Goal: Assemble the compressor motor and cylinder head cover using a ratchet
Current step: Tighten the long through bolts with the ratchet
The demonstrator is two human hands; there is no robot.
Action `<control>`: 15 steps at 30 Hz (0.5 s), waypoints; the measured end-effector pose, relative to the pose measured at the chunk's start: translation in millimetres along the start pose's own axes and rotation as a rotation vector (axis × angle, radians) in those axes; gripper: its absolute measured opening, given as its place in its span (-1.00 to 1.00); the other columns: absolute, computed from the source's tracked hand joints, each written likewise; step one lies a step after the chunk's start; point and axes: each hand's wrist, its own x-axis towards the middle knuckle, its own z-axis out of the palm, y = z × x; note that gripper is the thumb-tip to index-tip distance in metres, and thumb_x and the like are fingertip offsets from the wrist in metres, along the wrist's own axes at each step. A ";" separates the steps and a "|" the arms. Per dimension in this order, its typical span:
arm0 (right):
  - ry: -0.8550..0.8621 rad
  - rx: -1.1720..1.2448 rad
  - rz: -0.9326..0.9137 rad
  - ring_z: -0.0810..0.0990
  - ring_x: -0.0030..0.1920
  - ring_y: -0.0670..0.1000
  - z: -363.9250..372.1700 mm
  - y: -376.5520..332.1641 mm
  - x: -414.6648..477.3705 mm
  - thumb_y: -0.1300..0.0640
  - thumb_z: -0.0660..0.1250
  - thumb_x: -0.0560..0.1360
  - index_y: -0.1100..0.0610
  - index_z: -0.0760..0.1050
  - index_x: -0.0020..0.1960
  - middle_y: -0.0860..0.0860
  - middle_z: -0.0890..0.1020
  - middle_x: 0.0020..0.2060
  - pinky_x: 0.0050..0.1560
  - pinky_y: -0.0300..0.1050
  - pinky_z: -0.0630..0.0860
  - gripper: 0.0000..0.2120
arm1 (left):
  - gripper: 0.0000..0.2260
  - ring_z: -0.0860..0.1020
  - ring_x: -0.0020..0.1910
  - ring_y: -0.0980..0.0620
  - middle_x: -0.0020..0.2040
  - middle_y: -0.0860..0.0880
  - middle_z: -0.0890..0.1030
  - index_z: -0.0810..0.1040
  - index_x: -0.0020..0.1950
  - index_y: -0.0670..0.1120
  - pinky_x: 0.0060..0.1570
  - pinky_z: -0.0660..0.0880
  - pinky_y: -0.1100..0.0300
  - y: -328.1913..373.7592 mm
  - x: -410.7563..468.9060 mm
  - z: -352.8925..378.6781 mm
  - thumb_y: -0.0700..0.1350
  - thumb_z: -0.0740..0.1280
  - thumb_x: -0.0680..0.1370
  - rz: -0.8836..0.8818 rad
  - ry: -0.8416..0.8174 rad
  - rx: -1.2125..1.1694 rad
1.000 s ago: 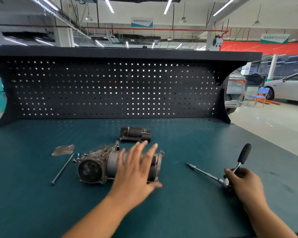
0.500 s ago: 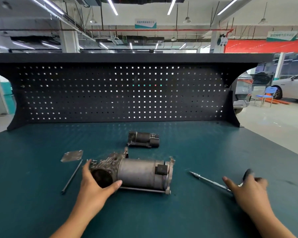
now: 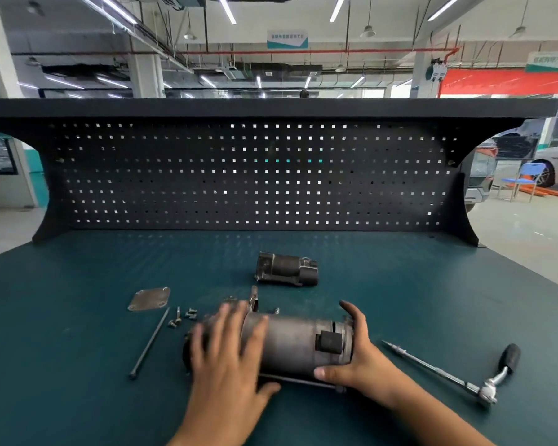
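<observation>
The grey cylindrical compressor motor (image 3: 297, 342) lies on its side on the green bench, with a long bolt (image 3: 300, 381) running along its front. My left hand (image 3: 229, 355) is blurred; it lies over the motor's left end, fingers spread across the top and thumb under the front. My right hand (image 3: 364, 365) grips the right end flange, fingers over the top, thumb on the front. The ratchet (image 3: 448, 378) with its long extension and black handle lies on the bench to the right, untouched. A flat metal cover plate (image 3: 149, 299) lies at the left.
A loose long bolt (image 3: 150, 344) and several small screws (image 3: 182, 317) lie left of the motor. A smaller dark motor-like part (image 3: 285, 269) sits behind it. A black pegboard (image 3: 255, 175) walls off the back of the bench.
My right hand let go of the ratchet and moved left onto the motor's right end. My left hand shifted from the motor's left face up over its top.
</observation>
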 end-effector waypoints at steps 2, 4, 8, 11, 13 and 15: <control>0.042 0.038 -0.031 0.57 -0.35 -0.26 6.3 2.1 3.3 0.03 0.60 0.14 -0.27 0.00 0.31 0.00 0.47 0.08 -0.23 -0.32 0.52 -0.01 | 0.04 0.27 0.44 -0.16 0.48 -0.10 0.24 0.21 0.47 -0.01 0.42 -0.06 -0.23 10.3 13.1 -2.0 0.36 0.51 0.11 0.092 -0.184 0.044; 0.046 0.056 -0.041 0.59 -0.29 -0.24 8.6 0.3 5.1 0.03 0.59 0.12 -0.19 0.07 0.27 0.02 0.50 0.00 -0.23 -0.34 0.51 -0.08 | -0.01 -0.05 0.53 -0.06 0.56 -0.04 -0.06 -0.15 0.53 0.07 0.32 -0.45 -0.10 15.6 25.5 3.9 0.35 0.37 0.33 0.080 -0.222 0.014; 0.027 0.036 -0.041 0.56 -0.21 -0.26 4.3 -3.2 3.7 -0.02 0.56 0.11 -0.07 0.09 0.21 -0.03 0.53 -0.13 -0.14 -0.32 0.49 -0.15 | -0.03 -0.09 0.52 -0.07 0.54 -0.04 -0.02 -0.23 0.52 0.07 0.32 -0.43 -0.16 15.2 37.6 10.6 0.34 0.33 0.37 0.083 -0.318 0.133; 0.008 0.034 -0.022 0.54 -0.25 -0.23 1.4 -7.8 2.7 -0.01 0.55 0.11 -0.06 0.10 0.18 -0.02 0.52 -0.13 -0.19 -0.29 0.49 -0.18 | -0.03 0.02 0.52 -0.14 0.53 -0.11 0.06 -0.16 0.53 0.09 0.38 -0.25 -0.26 15.2 36.9 6.6 0.39 0.31 0.34 0.141 -0.281 0.158; 0.005 0.026 -0.016 0.53 -0.27 -0.21 1.5 -14.0 2.3 -0.01 0.54 0.11 -0.08 0.10 0.16 -0.03 0.52 -0.15 -0.18 -0.26 0.52 -0.20 | 0.00 0.41 0.34 -0.22 0.36 -0.17 0.43 0.25 0.48 0.08 0.26 0.27 -0.31 12.9 33.1 2.6 0.44 0.41 0.12 0.191 -0.290 0.137; 0.018 0.014 -0.008 0.52 -0.30 -0.22 3.7 -23.4 2.0 -0.04 0.53 0.09 -0.12 0.10 0.14 -0.04 0.53 -0.18 -0.19 -0.26 0.53 -0.21 | 0.01 0.60 0.13 -0.15 0.18 -0.11 0.61 0.41 0.36 0.02 0.03 0.52 -0.17 11.9 29.2 6.7 0.42 0.46 -0.01 0.232 -0.155 0.093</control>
